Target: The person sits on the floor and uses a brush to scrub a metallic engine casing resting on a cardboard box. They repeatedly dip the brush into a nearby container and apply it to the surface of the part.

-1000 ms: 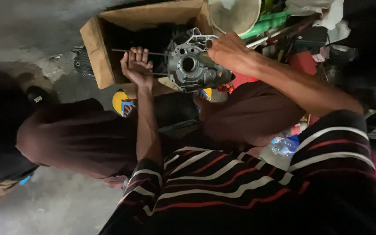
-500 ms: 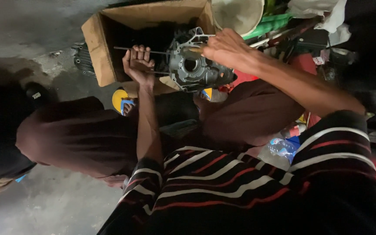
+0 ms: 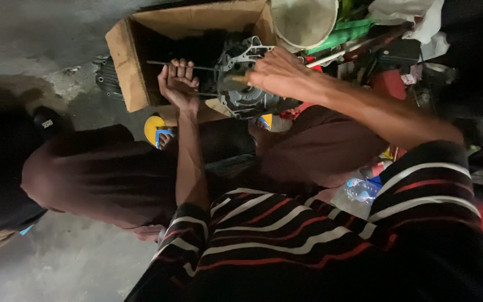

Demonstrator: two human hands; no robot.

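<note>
Left hand (image 3: 179,84), upper centre, fingers curled tight around thin rod (image 3: 166,64). Right hand (image 3: 278,71) grips wooden handle (image 3: 236,79) against grey engine casing (image 3: 244,84) before cardboard box (image 3: 127,67). Casing has tilted slightly since earlier frame.

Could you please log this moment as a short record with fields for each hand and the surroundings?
left hand: closed around a thin metal rod
right hand: resting on a grey metal engine casing
casing position: in front of an open cardboard box
nearby: pale bucket, plastic bottle
floor: grey concrete
</note>
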